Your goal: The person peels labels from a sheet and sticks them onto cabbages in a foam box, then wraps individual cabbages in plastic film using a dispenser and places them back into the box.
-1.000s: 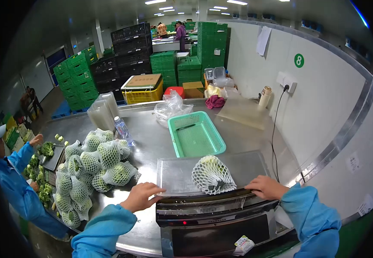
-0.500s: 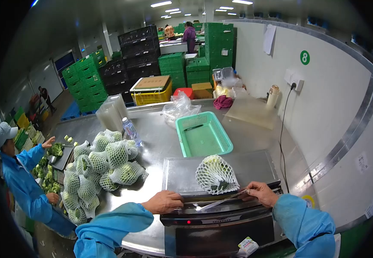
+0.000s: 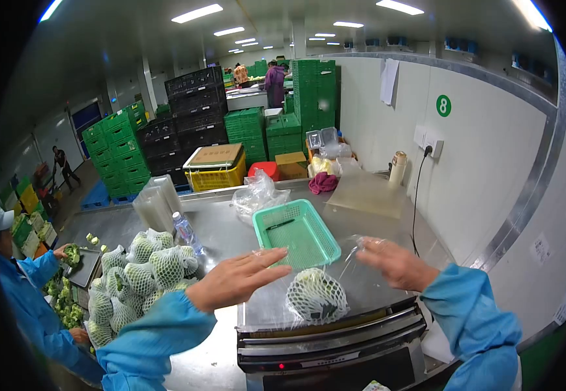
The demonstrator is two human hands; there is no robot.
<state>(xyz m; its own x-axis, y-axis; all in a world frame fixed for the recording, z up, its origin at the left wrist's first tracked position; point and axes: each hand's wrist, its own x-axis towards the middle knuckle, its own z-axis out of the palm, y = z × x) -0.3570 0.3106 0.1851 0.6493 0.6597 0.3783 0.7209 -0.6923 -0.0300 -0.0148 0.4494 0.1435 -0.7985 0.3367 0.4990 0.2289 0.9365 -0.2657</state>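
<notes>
A pale green vegetable in white foam netting [image 3: 317, 296] sits on the metal top of the wrapping machine [image 3: 355, 352]. Clear film [image 3: 343, 270], hard to make out, spans the space between my hands over the vegetable. My left hand [image 3: 240, 277] is raised to the vegetable's left, fingers extended and pressed together at the film's edge. To the right, my right hand [image 3: 397, 264] pinches the other side of the film. Just beyond lies a green plastic basket [image 3: 302, 244] with a black pen [image 3: 280, 225] inside.
Netted vegetables [image 3: 143, 274] are heaped at left beside a bottle [image 3: 187, 233]. A co-worker in blue [image 3: 32, 306] handles broccoli [image 3: 72, 255] at far left. Behind are a plastic bag [image 3: 257, 195], a purple cloth [image 3: 323, 183] and stacked crates [image 3: 195, 107]. A cord [image 3: 416, 202] hangs at right.
Both hands have risen and moved away from the machine's front edge, drawing the film up and over the netted vegetable. The camera view has tilted upward.
</notes>
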